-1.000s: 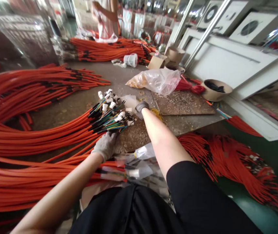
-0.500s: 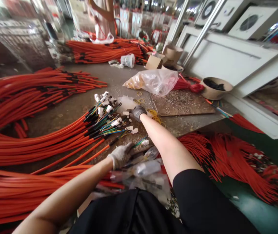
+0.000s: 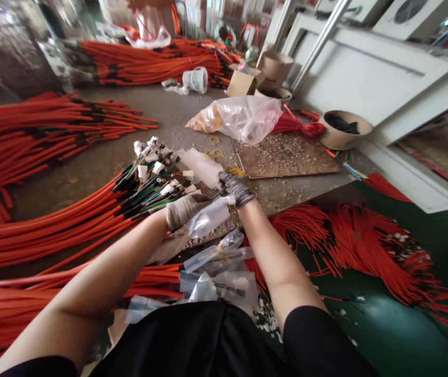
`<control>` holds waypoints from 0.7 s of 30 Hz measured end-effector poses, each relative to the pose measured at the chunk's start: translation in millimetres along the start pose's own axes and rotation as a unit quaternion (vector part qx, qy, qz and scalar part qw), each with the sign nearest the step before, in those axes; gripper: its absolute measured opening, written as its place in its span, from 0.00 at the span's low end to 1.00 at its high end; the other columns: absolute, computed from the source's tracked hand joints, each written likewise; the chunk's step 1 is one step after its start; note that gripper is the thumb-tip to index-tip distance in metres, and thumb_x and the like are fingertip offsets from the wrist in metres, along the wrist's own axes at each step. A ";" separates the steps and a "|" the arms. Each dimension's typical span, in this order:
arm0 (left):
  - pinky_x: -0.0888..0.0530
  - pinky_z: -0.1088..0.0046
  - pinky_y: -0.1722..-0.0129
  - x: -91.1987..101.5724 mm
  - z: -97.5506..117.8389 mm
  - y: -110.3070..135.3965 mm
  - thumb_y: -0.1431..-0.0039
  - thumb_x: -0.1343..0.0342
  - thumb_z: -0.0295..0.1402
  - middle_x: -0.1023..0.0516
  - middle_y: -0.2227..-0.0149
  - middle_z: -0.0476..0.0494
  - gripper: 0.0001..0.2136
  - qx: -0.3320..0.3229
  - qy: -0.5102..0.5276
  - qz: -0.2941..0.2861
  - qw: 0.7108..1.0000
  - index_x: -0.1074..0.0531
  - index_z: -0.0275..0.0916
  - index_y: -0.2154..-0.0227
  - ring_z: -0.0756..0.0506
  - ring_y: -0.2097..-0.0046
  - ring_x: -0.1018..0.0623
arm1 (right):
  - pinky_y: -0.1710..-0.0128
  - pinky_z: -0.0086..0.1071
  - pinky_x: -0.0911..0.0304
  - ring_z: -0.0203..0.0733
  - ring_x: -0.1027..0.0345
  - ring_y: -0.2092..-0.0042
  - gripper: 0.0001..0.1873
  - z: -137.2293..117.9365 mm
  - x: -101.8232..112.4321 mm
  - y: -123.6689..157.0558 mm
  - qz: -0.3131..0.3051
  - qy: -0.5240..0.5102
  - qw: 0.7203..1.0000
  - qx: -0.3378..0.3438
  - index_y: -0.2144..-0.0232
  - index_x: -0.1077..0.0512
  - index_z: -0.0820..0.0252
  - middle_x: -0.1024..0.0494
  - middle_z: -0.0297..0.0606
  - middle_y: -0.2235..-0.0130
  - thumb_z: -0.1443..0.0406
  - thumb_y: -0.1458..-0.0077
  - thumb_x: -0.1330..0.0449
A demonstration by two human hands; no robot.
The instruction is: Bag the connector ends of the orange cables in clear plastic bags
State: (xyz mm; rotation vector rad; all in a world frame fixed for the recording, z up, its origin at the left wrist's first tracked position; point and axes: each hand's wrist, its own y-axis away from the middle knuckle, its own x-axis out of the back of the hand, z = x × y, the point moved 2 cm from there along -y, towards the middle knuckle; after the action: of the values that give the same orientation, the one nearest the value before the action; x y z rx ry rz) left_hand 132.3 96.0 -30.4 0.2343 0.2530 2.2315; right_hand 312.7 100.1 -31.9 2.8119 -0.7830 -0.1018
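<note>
My left hand point(image 3: 181, 209), in a light knit glove, is closed around the end of an orange cable whose tip sits inside a small clear plastic bag point(image 3: 208, 217). My right hand point(image 3: 236, 187), in a grey glove, pinches the far end of that same bag. Just beyond both hands lies a fan of orange cable ends point(image 3: 145, 183) with thin coloured wires and white connectors. A small stack of flat clear bags point(image 3: 202, 166) rests beside my right hand. Bagged cable ends point(image 3: 220, 272) lie below my hands, near my lap.
Long bundles of orange cables point(image 3: 39, 136) cover the grey worktable point(image 3: 90, 173). A large plastic bag point(image 3: 243, 118), a brown board point(image 3: 287, 157), a round bowl point(image 3: 342, 131), a white cup point(image 3: 196, 79) and cardboard boxes point(image 3: 243, 84) stand farther back. More orange cables point(image 3: 365, 246) hang at right. A person stands at the far end.
My left hand lifted a cable end up from the near pile. My right hand came back from the stack of bags, and both hands now meet on a clear bag over the cable tip.
</note>
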 end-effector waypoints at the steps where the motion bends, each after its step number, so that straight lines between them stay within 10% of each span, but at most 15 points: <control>1: 0.33 0.75 0.77 -19.1 -4.2 9.9 0.56 0.37 0.40 0.28 0.79 0.49 0.11 0.005 0.028 -0.027 0.999 0.28 0.37 0.78 0.51 0.76 0.32 | 0.83 0.20 0.44 0.26 0.43 0.81 0.17 4.9 2.7 8.1 0.001 -0.012 1.000 -0.008 0.79 0.41 0.58 0.37 0.23 0.83 0.63 0.52 0.35; 5: 0.44 0.78 0.84 -62.3 -31.2 57.3 0.56 0.41 0.51 0.39 0.84 0.56 0.20 0.079 0.158 -0.013 0.984 0.35 0.37 0.79 0.55 0.82 0.41 | 0.90 0.20 0.57 0.24 0.52 0.86 0.21 12.6 13.1 31.6 0.003 -0.045 0.998 -0.050 0.80 0.40 0.58 0.40 0.20 0.86 0.60 0.63 0.29; 10: 0.45 0.80 0.82 -16.8 -15.8 66.8 0.60 0.34 0.46 0.39 0.81 0.58 0.21 -0.058 0.253 0.231 0.938 0.40 0.39 0.75 0.57 0.81 0.43 | 0.88 0.20 0.53 0.25 0.45 0.84 0.21 1.2 23.5 77.8 -0.032 -0.093 0.993 -0.059 0.77 0.35 0.58 0.33 0.22 0.82 0.57 0.68 0.29; 14: 0.35 0.78 0.73 0.7 0.1 56.1 0.59 0.33 0.43 0.35 0.75 0.54 0.20 -0.117 0.132 0.212 0.961 0.37 0.39 0.72 0.54 0.74 0.36 | 0.75 0.26 0.38 0.31 0.35 0.75 0.19 2.8 19.6 121.1 -0.089 -0.046 0.995 -0.017 0.74 0.29 0.58 0.27 0.27 0.77 0.57 0.69 0.29; 21: 0.32 0.75 0.68 -9.6 -2.2 69.0 0.57 0.34 0.42 0.36 0.72 0.53 0.19 -0.163 0.022 0.184 0.969 0.38 0.40 0.70 0.52 0.70 0.36 | 0.75 0.29 0.44 0.32 0.47 0.78 0.25 10.3 16.1 148.4 -0.023 0.056 0.994 0.096 0.84 0.42 0.56 0.39 0.26 0.83 0.49 0.60 0.34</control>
State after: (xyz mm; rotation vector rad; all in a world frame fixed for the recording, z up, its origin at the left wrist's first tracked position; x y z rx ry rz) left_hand 86.3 45.9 -15.3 0.0551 -0.1501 2.6047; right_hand 250.6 -33.9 -8.0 2.9852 -0.7375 0.1289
